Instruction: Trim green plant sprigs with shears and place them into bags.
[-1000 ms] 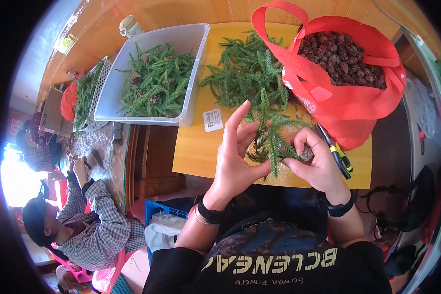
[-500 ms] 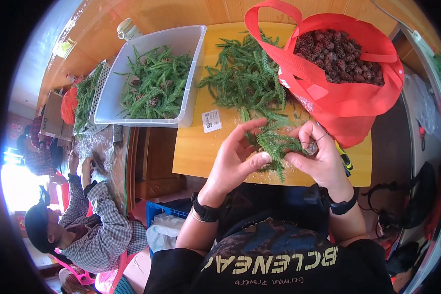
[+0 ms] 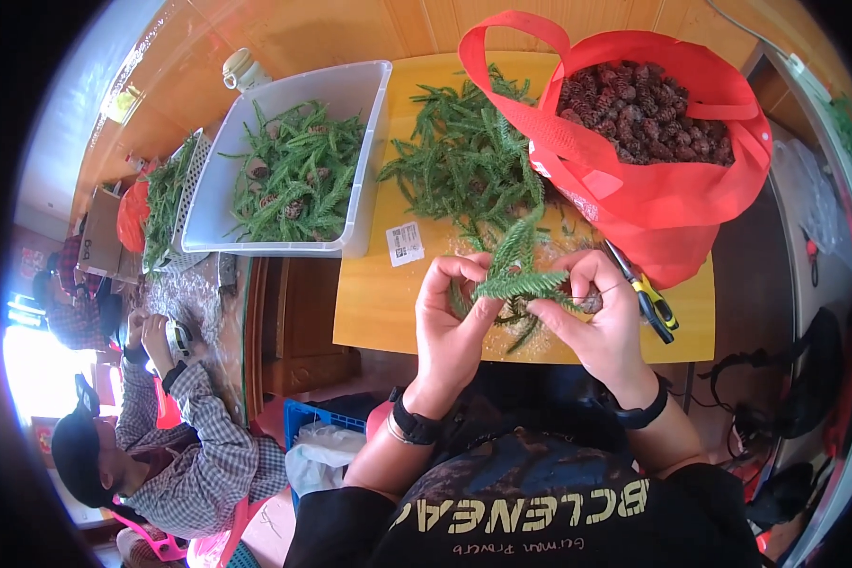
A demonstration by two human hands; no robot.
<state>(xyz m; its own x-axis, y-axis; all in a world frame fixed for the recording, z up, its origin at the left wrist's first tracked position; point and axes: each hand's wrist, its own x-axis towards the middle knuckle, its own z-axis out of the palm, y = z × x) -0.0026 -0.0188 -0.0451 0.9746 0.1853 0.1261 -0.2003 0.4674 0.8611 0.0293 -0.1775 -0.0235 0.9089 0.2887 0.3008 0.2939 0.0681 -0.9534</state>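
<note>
Between my hands, above the near part of the yellow table (image 3: 369,312), is an artificial pine sprig (image 3: 519,280) with several green branches. My left hand (image 3: 448,331) pinches it from the left, thumb and fingers closed round the branches. From the right, my right hand (image 3: 604,317) grips its lower part with thumb and fingertips. A small pine cone (image 3: 592,301) shows at the right fingers; whether it is fixed to the sprig is hidden. Past my hands lies a heap of green sprigs (image 3: 459,156). Scissors (image 3: 655,305) with yellow and black handles lie beside my right hand.
A red bag (image 3: 648,208) full of pine cones (image 3: 634,114) stands at the right. On the left sits a clear plastic bin (image 3: 358,204) of sprigs with cones. A white label (image 3: 405,244) lies on the table. Another person (image 3: 199,454) works at a table further left.
The sprig has turned, and one branch now points up and away from me. My right hand has shifted slightly left, uncovering more of the scissors. The other person's hands have come together.
</note>
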